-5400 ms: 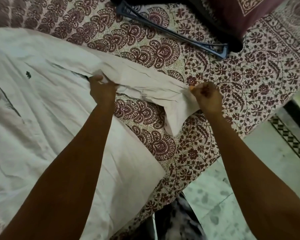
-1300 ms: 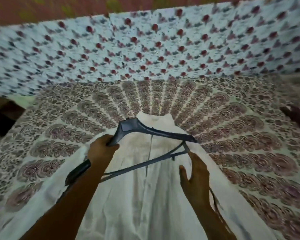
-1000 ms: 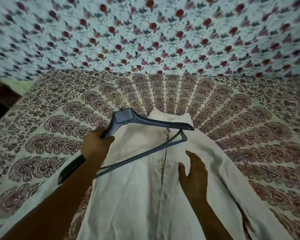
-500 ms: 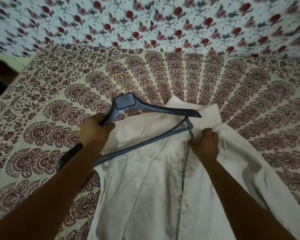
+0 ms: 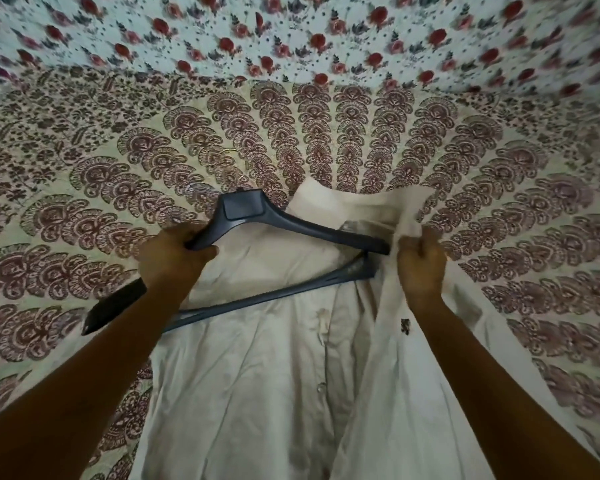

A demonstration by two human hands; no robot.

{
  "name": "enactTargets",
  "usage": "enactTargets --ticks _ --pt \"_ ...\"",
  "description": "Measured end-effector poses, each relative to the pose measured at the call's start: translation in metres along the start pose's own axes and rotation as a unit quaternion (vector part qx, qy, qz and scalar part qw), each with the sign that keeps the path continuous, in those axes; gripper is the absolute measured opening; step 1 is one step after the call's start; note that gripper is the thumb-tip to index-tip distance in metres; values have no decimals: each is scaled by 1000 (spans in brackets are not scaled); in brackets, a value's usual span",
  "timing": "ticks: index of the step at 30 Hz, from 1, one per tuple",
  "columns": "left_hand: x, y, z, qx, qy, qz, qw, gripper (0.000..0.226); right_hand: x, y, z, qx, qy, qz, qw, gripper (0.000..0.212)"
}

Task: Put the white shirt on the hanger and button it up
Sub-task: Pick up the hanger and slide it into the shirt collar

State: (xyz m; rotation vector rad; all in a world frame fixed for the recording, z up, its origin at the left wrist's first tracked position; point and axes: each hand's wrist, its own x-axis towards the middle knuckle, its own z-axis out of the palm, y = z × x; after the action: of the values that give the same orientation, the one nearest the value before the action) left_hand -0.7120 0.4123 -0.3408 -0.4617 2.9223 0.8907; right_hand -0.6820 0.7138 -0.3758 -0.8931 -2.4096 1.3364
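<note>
The white shirt (image 5: pixel 257 386) lies front-up on the patterned bedspread, collar pointing away from me, buttons showing down its placket. A dark blue plastic hanger (image 5: pixel 291 230) hovers over the collar area. My left hand (image 5: pixel 174 258) grips the hanger's left arm near its middle block. The hanger's right tip sits at the shirt's opening, just left of my right hand (image 5: pixel 420 268). That hand grips the shirt's right front edge near the collar and lifts it off the layer below. A small dark mark shows on the raised panel.
The maroon-patterned bedspread (image 5: pixel 326 143) covers the whole bed around the shirt. A pale sheet with red flowers (image 5: pixel 291 36) rises behind it at the far side. A thin metal hook lies faintly on the bedspread beyond the hanger.
My right hand went from lying flat on the shirt to gripping its right front edge and lifting it. The hanger's right tip moved to that opening. My view dropped closer.
</note>
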Motion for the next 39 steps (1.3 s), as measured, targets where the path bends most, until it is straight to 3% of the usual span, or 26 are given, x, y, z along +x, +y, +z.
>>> enactTargets --ticks 2,5,7,9,12,16,21,24,26,29,31,33,36,39 --pt "-3 20 17 -16 -20 10 1000 33 1 -1 -1 -21 -57 -52 997 20" --pt "-1 51 42 -39 -58 40 997 35 8 -1 -2 -57 -86 -114 988 7" --pt "4 71 56 -31 -90 71 993 34 15 -1 -5 -73 -89 -156 981 25" --pt "6 88 67 -6 -117 108 987 37 23 3 -8 -60 -115 -157 979 11" --pt "10 110 86 11 -135 142 980 40 29 4 -16 5 -170 -132 977 26" --pt "16 126 104 39 -132 161 977 43 36 13 -23 55 -205 -118 970 23" --pt "18 117 112 -2 -193 156 969 37 37 16 -32 98 -252 -122 955 26" --pt "16 115 117 -14 -187 158 969 37 44 24 -38 -31 -138 -133 981 39" --pt "16 120 122 -6 -189 170 967 35 49 30 -40 -186 -138 -118 966 47" --pt "13 132 128 -5 -198 191 961 34 54 38 -34 -224 -155 -80 959 44" --pt "10 139 130 18 -179 209 961 37 57 40 -31 -220 -120 -87 964 39" --pt "3 138 128 33 -115 261 958 39 61 43 -30 -219 -98 -96 966 37" --pt "-22 122 121 -44 6 354 934 19 66 46 -34 -221 -87 -95 967 35" --pt "-56 86 117 0 35 368 929 24 71 51 -37 -229 -89 -111 963 34"
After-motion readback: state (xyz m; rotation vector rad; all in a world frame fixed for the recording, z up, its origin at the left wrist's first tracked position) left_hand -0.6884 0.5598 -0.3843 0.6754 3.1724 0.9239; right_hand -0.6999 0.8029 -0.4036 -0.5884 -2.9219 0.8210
